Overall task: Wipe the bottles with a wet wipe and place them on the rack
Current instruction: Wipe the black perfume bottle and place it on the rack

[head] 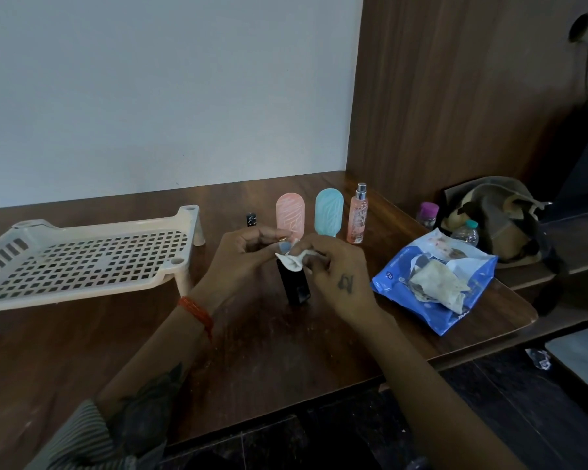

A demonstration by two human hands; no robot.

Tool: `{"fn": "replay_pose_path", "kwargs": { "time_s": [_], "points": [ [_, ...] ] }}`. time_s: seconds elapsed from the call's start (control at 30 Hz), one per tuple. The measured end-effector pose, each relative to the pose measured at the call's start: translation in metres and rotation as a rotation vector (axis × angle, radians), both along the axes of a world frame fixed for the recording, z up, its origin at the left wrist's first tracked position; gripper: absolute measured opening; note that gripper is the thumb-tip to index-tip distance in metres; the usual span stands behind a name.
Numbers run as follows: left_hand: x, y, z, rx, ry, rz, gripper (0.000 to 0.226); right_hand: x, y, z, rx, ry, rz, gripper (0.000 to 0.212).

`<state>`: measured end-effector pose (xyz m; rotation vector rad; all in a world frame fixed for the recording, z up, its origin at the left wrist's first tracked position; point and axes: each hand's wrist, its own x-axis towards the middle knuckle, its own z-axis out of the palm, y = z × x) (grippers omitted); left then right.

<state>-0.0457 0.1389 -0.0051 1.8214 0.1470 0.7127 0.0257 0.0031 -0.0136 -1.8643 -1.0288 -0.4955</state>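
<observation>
A black bottle is held upright above the middle of the table. My left hand grips its top. My right hand pinches a white wet wipe against the bottle's upper part. Behind them stand a pink bottle, a turquoise bottle, a pink spray bottle and a small black bottle. The cream perforated rack sits at the left with nothing on it.
A blue wet-wipe pack lies open at the right with a used wipe on it. Beyond the table's right edge are a bag, a purple-capped jar and a water bottle. A wood panel rises at the right.
</observation>
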Motion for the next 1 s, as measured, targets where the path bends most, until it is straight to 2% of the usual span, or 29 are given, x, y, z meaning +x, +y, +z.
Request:
{"fn": "replay_pose_path", "kwargs": {
  "time_s": [0.2,0.3,0.4,0.57,0.77,0.83,0.93,1.0],
  "points": [
    [0.001,0.004,0.002,0.003,0.014,-0.068,0.016,0.008,-0.004,0.011,-0.074,0.297,0.147,0.01],
    [0.001,0.004,0.003,0.022,0.002,-0.095,0.017,0.008,-0.002,0.005,-0.149,0.312,0.124,0.004],
    [0.001,0.004,0.004,0.047,0.006,-0.105,0.018,0.002,-0.006,-0.003,-0.234,0.337,0.058,0.012],
    [0.002,0.005,0.003,0.051,0.027,-0.083,0.017,-0.01,-0.022,-0.016,-0.283,0.245,0.033,0.005],
    [0.003,0.006,0.002,-0.045,-0.036,-0.064,0.016,-0.018,-0.018,-0.01,-0.085,0.102,-0.04,0.012],
    [0.003,0.009,0.004,-0.108,-0.083,-0.076,0.016,-0.023,-0.015,-0.01,-0.092,0.1,-0.073,0.011],
    [0.001,0.009,0.008,-0.217,-0.158,-0.095,0.018,-0.023,-0.015,-0.008,-0.189,0.353,-0.078,0.01],
    [0.001,0.009,0.01,-0.266,-0.192,-0.087,0.017,-0.025,-0.015,-0.004,-0.058,0.75,0.019,0.011]
  ]
}}
